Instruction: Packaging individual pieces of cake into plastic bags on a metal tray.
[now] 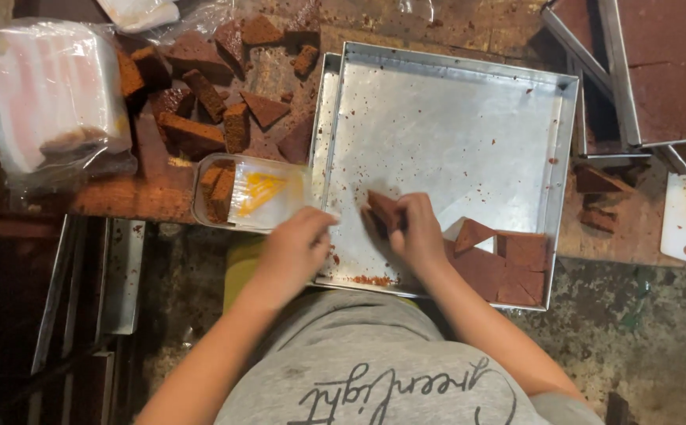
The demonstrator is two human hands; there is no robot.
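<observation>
Head view over a worn wooden table (122, 201), where a square metal tray (453, 134) holds cut brown cake slabs (508, 267) in its near right corner. Beyond its left edge lies a heap of cake offcuts (209, 110) beside a bag of plastic wrappers (48, 98). A clear plastic container (252, 193) holds cake just left of the tray. Right hand (417, 232) closes its fingers on a cake piece (382, 211) inside the tray; left hand (295, 252) hovers at the container's edge, grip unclear

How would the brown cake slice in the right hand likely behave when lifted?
The cake slice probably crumbles easily: crumbs dot the metal tray. It likely holds its shape under the right hand, since cut pieces keep clean edges. Probably light.
</observation>
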